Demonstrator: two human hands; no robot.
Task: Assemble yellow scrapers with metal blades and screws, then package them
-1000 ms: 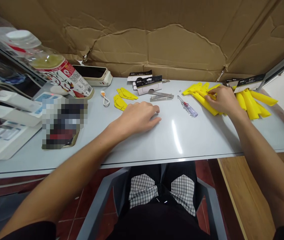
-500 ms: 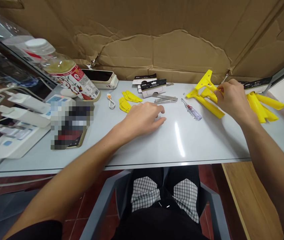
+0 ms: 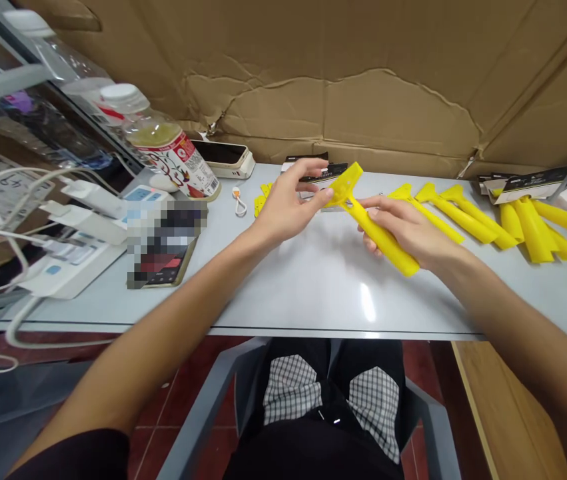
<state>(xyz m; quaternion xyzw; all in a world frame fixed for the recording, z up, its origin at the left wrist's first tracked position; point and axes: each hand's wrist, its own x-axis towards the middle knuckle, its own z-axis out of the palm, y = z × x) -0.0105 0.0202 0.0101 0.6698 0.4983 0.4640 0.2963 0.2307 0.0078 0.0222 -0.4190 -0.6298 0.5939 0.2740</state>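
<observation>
My right hand (image 3: 410,230) is closed around a yellow plastic scraper handle (image 3: 388,243), held tilted above the table with its wide head up and to the left. My left hand (image 3: 288,203) is at that head, its thumb touching the near left corner while the fingers are spread apart above. Behind the left hand, yellow plastic pieces (image 3: 262,199) with holes are partly covered. A black and white card package (image 3: 336,172) lies behind the scraper head. More yellow scraper handles (image 3: 463,213) lie side by side to the right of my right hand.
Farther right, several yellow handles (image 3: 533,230) lie by more card packaging (image 3: 530,183). On the left are a phone (image 3: 176,263), a drink bottle (image 3: 178,157), a power strip (image 3: 78,257) with cables and a short white cable (image 3: 239,203). Cardboard (image 3: 363,80) stands along the back.
My right hand has brought one yellow scraper handle leftward to the middle. My left hand has lifted off the table to meet its head. The view has shifted slightly left.
</observation>
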